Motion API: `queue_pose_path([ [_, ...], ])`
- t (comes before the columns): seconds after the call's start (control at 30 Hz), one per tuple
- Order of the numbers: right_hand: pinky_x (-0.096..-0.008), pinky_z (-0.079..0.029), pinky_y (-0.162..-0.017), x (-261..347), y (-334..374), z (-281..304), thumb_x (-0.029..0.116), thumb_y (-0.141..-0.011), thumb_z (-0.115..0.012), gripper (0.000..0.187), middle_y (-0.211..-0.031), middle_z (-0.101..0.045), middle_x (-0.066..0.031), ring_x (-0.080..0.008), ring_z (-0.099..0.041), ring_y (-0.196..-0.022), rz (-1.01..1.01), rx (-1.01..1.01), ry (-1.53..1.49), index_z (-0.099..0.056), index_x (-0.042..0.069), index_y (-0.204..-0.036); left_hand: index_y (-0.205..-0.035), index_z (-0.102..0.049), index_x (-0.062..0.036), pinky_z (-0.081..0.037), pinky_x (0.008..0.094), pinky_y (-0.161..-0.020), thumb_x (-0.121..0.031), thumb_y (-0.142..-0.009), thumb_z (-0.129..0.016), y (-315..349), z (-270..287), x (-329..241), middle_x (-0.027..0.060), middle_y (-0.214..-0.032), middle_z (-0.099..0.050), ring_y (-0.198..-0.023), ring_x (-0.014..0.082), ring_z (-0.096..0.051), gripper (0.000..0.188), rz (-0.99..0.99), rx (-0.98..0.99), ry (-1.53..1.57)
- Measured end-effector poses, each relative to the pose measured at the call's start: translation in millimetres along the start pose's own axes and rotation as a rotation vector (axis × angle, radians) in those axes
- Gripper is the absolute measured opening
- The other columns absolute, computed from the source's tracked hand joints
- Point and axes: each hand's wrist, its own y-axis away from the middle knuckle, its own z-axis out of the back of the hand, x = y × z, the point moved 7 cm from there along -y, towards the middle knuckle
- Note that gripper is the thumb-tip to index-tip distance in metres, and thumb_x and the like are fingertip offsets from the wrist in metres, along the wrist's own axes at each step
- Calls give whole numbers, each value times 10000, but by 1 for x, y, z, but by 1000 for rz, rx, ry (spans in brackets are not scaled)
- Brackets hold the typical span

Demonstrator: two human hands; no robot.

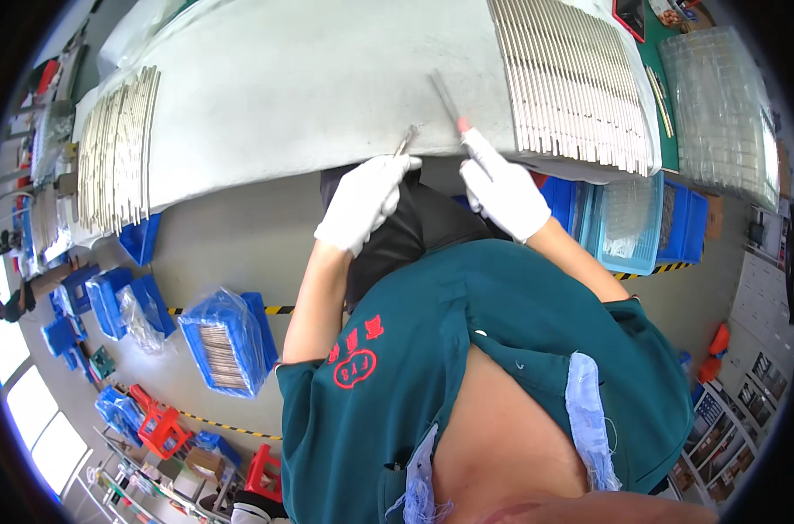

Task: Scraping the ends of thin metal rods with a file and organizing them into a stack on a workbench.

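My left hand, in a white glove, is closed at the near edge of the cloth-covered table. It holds a thin metal rod, whose grey end sticks out past the fingers; the rest is hidden. To its right my right hand, gloved too, is closed around the handle of a slim hand tool. This tool has a pinkish collar and a narrow grey blade pointing far left over the table; whether it is a file or a scraper I cannot tell. The two hands are apart, and the blade does not touch the rod.
Pale metal rods lie side by side on the table's right, with another group of rods at its left end. Clear plastic trays stand far right. Blue bins sit below the table; a bagged bin stands on the floor.
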Motion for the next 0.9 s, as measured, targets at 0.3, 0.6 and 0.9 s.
queue_pose_path([
  [0.3, -402, -484, -481, -32, -11, -30, 238, -894, -451, 380, -779, -630, -150, -314, -577, -506, 502, -54, 451, -459, 130, -1259, -1006, -661, -244, -423, 386, -800, -165, -724, -583, 76, -75, -121, 20, -835, -580, -811, 200, -559, 303, -1389, -96, -1211],
  [0.6, -356, -498, -557, 2, 1, -8, 263, -901, -442, 470, -552, -594, -60, -249, -614, -530, 62, 99, 92, -398, 40, -1313, -998, -640, -148, -418, 365, -803, -123, -729, -552, -31, -81, -103, 128, -1070, -579, -987, 258, -550, 284, -998, -285, -1492],
  [0.9, -250, -463, -542, -7, 2, -7, 180, -908, -453, 549, -602, -536, -37, -101, -519, -526, -175, 148, -344, -274, 144, -1426, -1187, -532, -126, -354, 438, -966, -114, -792, -533, -15, -43, -123, 76, -1167, -564, -1106, 237, -514, 395, -1362, -536, -1342],
])
